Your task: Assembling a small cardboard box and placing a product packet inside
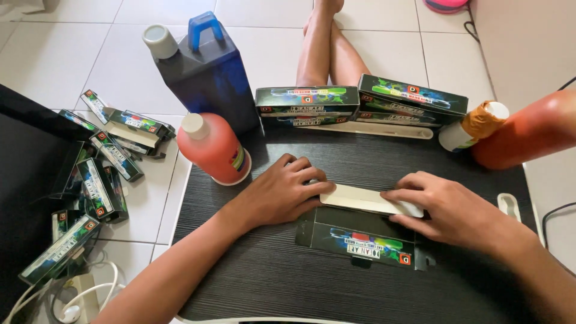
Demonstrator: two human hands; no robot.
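A long black printed carton [360,237] lies on the dark wood-grain board [288,282] right in front of me. Its pale cream top flap [360,200] is folded over the box. My left hand [285,191] presses down on the flap's left end with curled fingers. My right hand [447,210] holds the flap's right end, fingertips flat on it. Neither hand lifts the carton off the board.
Two closed black cartons [307,105] [413,99] stand at the board's far edge. An orange-red bottle [214,148], a dark blue jug [204,69] and a tilted orange bottle [522,129] surround them. Several cartons [108,159] are heaped on the tiles at left. A person's bare legs [327,45] stretch out beyond.
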